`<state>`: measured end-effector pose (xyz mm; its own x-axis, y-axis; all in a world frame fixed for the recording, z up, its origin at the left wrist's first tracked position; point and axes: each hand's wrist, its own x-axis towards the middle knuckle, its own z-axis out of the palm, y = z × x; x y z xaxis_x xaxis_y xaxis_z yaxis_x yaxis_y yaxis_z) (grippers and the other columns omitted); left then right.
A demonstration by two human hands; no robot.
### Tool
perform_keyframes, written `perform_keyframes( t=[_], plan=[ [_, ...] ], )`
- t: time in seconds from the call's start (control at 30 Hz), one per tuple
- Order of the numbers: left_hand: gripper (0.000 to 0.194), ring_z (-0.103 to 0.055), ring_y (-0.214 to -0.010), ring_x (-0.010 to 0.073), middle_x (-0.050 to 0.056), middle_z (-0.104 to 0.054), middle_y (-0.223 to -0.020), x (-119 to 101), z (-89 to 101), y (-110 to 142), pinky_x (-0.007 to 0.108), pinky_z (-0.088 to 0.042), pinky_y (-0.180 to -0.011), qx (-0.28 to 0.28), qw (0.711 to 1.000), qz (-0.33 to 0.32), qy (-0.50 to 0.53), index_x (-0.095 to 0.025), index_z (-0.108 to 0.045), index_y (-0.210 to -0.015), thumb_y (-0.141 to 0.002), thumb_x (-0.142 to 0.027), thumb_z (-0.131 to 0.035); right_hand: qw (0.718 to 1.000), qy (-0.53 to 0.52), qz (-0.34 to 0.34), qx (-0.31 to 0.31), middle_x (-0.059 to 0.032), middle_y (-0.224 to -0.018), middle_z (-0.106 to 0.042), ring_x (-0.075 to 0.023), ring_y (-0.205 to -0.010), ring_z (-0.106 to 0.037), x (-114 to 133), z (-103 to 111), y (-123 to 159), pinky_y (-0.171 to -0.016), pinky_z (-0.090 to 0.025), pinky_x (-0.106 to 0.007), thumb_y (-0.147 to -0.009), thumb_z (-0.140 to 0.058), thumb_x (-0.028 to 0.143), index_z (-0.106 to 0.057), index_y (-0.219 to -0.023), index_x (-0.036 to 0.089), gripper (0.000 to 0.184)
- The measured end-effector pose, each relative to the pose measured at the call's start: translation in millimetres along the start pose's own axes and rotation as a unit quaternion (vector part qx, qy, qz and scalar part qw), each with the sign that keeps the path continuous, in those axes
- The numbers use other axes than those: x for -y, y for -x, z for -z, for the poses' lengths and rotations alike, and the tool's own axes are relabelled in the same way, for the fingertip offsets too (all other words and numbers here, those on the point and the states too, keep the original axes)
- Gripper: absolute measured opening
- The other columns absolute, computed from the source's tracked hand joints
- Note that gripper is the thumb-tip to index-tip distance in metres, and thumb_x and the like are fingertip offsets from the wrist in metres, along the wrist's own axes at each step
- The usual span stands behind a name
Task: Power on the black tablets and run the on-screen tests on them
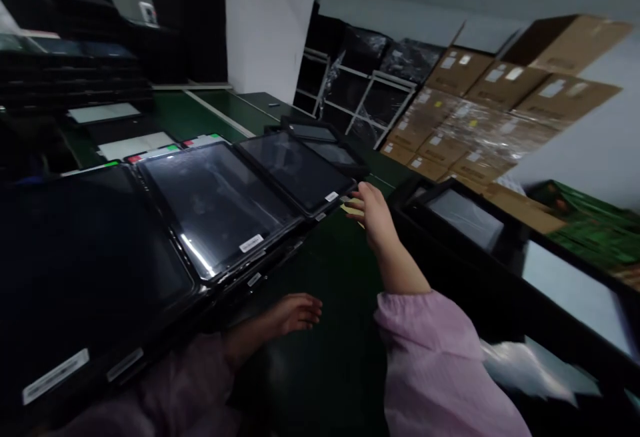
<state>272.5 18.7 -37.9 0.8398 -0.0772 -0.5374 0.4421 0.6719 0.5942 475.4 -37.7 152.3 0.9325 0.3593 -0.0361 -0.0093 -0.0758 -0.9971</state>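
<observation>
Place: electronics production floor, factory line.
Line: long green workbench (175,114) bearing rows of black-framed display panels (215,210) with barcode labels (251,244).
Stock: shrink-wrapped cardboard cartons (450,130) stacked alongside metal shelving racks (370,104).

Loose pale pink crinkled sleeve (425,357) on the right arm at five o'clock, gathered at the cuff, matching sleeve (185,384) on the left arm at seven o'clock, darker in shadow, bare right hand (375,214), bare left hand (295,314)
</observation>
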Motion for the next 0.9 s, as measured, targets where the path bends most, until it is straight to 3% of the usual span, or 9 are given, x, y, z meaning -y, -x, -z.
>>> perform_keyframes(
  t=[0.17, 0.37, 0.57, 0.7, 0.77, 0.9],
  plan=[
    [0.020, -0.063, -0.077, 0.0157, 0.004, -0.067, -0.088, 5.8, 2.0, -3.8, 0.030, -0.052, -0.073, 0.021, 0.999, 0.023, 0.029, -0.013, -0.067, -0.093, -0.094, -0.032, -0.070, 0.997, 0.040, -0.048, 0.044, -0.0045, -0.096, -0.076, -0.0207, -0.080, -0.069, 13.8, -21.6, -34.7, -0.061, -0.056, -0.029, -0.077, -0.078, 0.055, -0.076, -0.094, 0.023, 0.037],
    [0.015, -0.062, -0.076, 0.0168, 0.004, -0.066, -0.084, 8.3, -2.1, -4.1, 0.031, -0.050, -0.073, 0.031, 0.998, 0.034, 0.034, -0.013, -0.069, -0.090, -0.088, -0.027, -0.072, 0.991, 0.057, -0.077, 0.091, -0.0019, -0.087, -0.075, -0.0154, -0.071, -0.065, 21.9, -12.3, -34.8, -0.058, -0.055, -0.024, -0.073, -0.083, 0.043, -0.076, -0.085, 0.023, 0.024],
    [0.022, -0.064, -0.076, 0.0168, 0.005, -0.068, -0.084, 9.7, -3.0, -4.9, 0.030, -0.049, -0.073, 0.050, 0.998, 0.023, 0.024, -0.012, -0.070, -0.092, -0.078, -0.028, -0.077, 0.990, 0.067, -0.074, 0.099, -0.0015, -0.070, -0.068, -0.0135, -0.060, -0.059, 22.3, 8.8, -2.0, -0.047, -0.045, -0.020, -0.068, -0.085, 0.047, -0.074, -0.075, 0.020, 0.030],
    [0.023, -0.063, -0.072, 0.0155, 0.004, -0.067, -0.082, 15.7, -0.4, -12.6, 0.028, -0.049, -0.069, 0.050, 0.998, 0.028, 0.018, -0.013, -0.069, -0.090, -0.080, -0.031, -0.078, 0.977, 0.050, -0.116, 0.173, 0.0020, -0.061, -0.063, -0.0109, -0.052, -0.055, 17.2, 45.5, 37.8, -0.044, -0.043, -0.020, -0.059, -0.092, 0.053, -0.072, -0.074, 0.020, 0.041],
    [0.021, -0.062, -0.071, 0.0154, 0.003, -0.066, -0.081, 17.9, 0.9, -15.3, 0.029, -0.049, -0.068, 0.048, 0.998, 0.031, 0.014, -0.013, -0.068, -0.090, -0.084, -0.031, -0.076, 0.966, 0.032, -0.145, 0.210, 0.0020, -0.065, -0.066, -0.0125, -0.054, -0.059, 15.7, 55.8, 50.1, -0.047, -0.049, -0.021, -0.060, -0.093, 0.053, -0.073, -0.079, 0.022, 0.042],
    [0.023, -0.064, -0.076, 0.0162, 0.004, -0.068, -0.086, 12.7, 2.9, -13.2, 0.030, -0.050, -0.073, 0.056, 0.998, 0.030, 0.008, -0.013, -0.069, -0.094, -0.083, -0.032, -0.077, 0.960, -0.040, -0.177, 0.213, -0.0041, -0.076, -0.075, -0.0248, -0.071, -0.073, 14.4, 37.1, 49.5, -0.056, -0.062, -0.032, -0.062, -0.090, 0.052, -0.072, -0.081, 0.024, 0.039]
  ],
)
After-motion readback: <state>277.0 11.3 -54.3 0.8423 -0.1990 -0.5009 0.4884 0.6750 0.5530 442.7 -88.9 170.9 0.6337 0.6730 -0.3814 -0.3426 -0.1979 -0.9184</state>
